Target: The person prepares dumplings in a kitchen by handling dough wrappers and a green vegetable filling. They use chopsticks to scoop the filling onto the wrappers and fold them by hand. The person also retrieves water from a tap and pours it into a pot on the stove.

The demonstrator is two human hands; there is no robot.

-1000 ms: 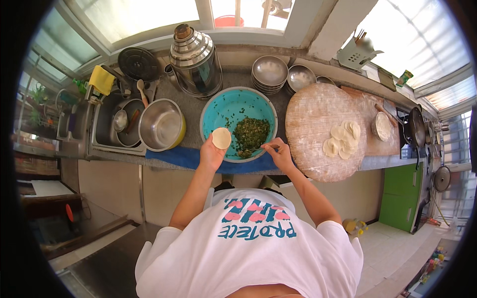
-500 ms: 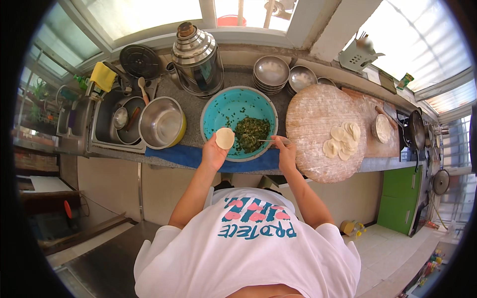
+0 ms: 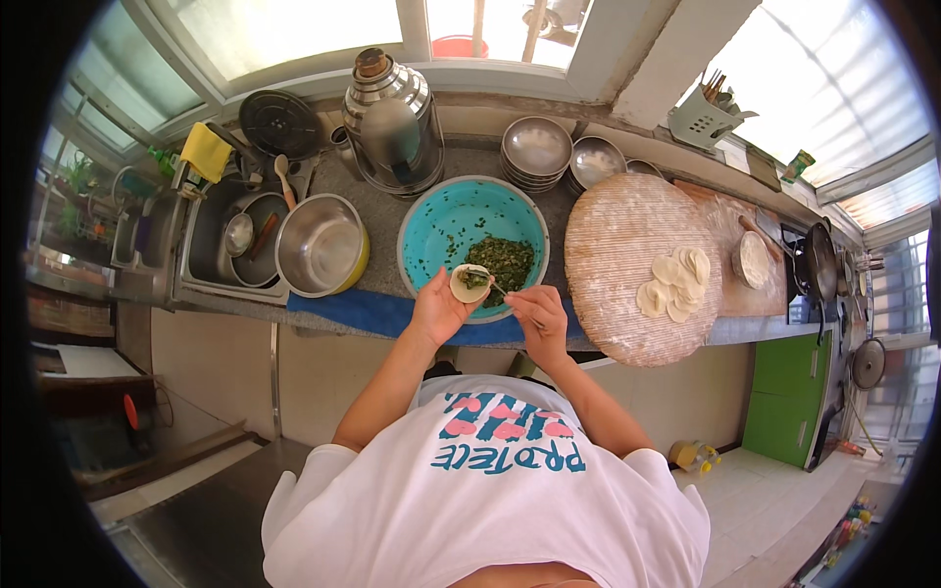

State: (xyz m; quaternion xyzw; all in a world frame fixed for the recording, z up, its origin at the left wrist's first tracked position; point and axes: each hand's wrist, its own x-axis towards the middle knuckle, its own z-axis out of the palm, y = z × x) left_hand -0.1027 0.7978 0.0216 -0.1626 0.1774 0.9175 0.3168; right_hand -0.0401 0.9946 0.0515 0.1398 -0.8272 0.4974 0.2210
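My left hand [image 3: 438, 310] holds a round dough wrapper [image 3: 464, 293] over the near side of a turquoise bowl [image 3: 437, 213]. A small heap of green filling [image 3: 474, 279] lies on the wrapper. In my right hand [image 3: 542, 316] is a thin metal spoon [image 3: 499, 288], pinched by its handle, its tip against the filling on the wrapper. More chopped green filling [image 3: 506, 257] is heaped at the right of the bowl, and scattered bits stick to its wall. On a floured round board [image 3: 618, 235] to the right lies a pile of dough wrappers [image 3: 678, 281].
A steel pot [image 3: 321, 245] and a sink [image 3: 201, 245] are at the left. Behind the bowl stand a large thermos flask [image 3: 392, 127] and stacked metal bowls [image 3: 536, 147]. Farther right are a flour bowl [image 3: 753, 261], a rolling pin [image 3: 761, 233] and a wok [image 3: 818, 257].
The spoon has come up from the filling in the bowl to the wrapper, bringing filling onto it. My right hand moved left; my left hand shifted slightly right.
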